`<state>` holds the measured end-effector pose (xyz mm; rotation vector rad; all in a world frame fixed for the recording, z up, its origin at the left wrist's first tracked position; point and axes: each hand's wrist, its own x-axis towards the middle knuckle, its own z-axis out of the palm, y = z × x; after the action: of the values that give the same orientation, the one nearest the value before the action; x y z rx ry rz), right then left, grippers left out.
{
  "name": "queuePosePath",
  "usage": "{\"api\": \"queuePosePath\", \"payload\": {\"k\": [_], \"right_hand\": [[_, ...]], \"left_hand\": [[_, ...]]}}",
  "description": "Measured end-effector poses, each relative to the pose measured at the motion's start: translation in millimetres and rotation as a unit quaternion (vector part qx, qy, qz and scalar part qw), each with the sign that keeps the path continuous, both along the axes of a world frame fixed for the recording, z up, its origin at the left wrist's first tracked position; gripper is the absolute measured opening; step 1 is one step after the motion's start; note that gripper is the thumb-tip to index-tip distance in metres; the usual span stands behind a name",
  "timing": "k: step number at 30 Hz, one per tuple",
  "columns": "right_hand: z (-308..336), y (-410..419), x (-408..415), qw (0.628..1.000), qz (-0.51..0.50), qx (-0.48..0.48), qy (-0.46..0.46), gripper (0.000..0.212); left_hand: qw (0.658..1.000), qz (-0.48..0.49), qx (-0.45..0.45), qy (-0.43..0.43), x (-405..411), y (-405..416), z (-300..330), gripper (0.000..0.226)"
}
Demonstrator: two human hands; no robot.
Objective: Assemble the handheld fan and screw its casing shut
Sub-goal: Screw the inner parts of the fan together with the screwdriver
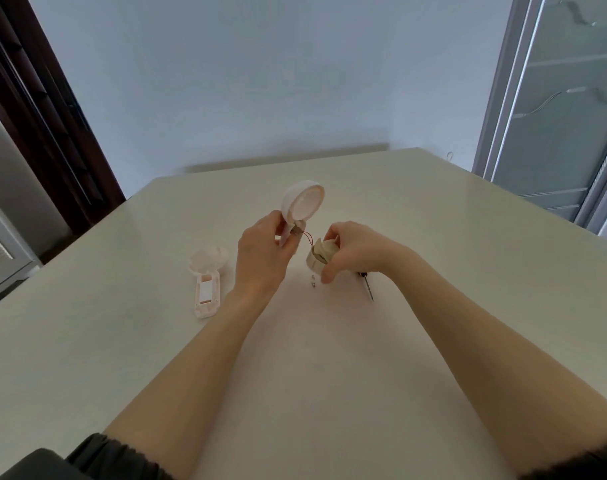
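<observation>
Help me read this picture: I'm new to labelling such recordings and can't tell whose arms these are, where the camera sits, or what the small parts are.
There is no machine here. The camera is worn on a person's head and looks forward and down, so the two bare arms reaching in from the bottom edge are the wearer's own.

The left hand holds one half of a white fan casing, round head up. The right hand holds a round cream-coloured fan part. Thin red wires run between the two pieces.

On the pale table lie the other casing half, open side up, left of the hands; a few small screws, too tiny to count; and a screwdriver, partly hidden under the right wrist.

Nothing is screwed together yet.
</observation>
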<state>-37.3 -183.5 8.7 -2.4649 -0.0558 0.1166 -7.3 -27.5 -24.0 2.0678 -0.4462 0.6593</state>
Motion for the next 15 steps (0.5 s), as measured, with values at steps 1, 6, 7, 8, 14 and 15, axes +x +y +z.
{"api": "queuePosePath", "payload": {"k": [1,6,7,8,14,15], "right_hand": [[1,0,0,1.0,-0.005,0.007,-0.013,0.061],[5,0,1,0.992,-0.018,0.109,-0.055,0.057],[6,0,1,0.989,-0.022,0.135,-0.061,0.054],[7,0,2,0.984,-0.028,0.162,-0.066,0.051],[12,2,5,0.954,-0.035,0.285,-0.087,0.042],[13,3,5,0.946,-0.034,0.309,-0.087,0.041]], "left_hand": [[1.0,0.004,-0.014,0.003,-2,0,2,0.011],[0.999,0.036,-0.029,-0.004,-7,2,10,0.007],[0.999,0.04,-0.031,-0.005,-7,3,10,0.008],[0.999,0.045,-0.031,-0.003,-7,4,10,0.009],[0.998,0.036,-0.032,0.032,-9,3,13,0.03],[0.998,0.036,-0.037,0.038,-9,2,13,0.032]]}}
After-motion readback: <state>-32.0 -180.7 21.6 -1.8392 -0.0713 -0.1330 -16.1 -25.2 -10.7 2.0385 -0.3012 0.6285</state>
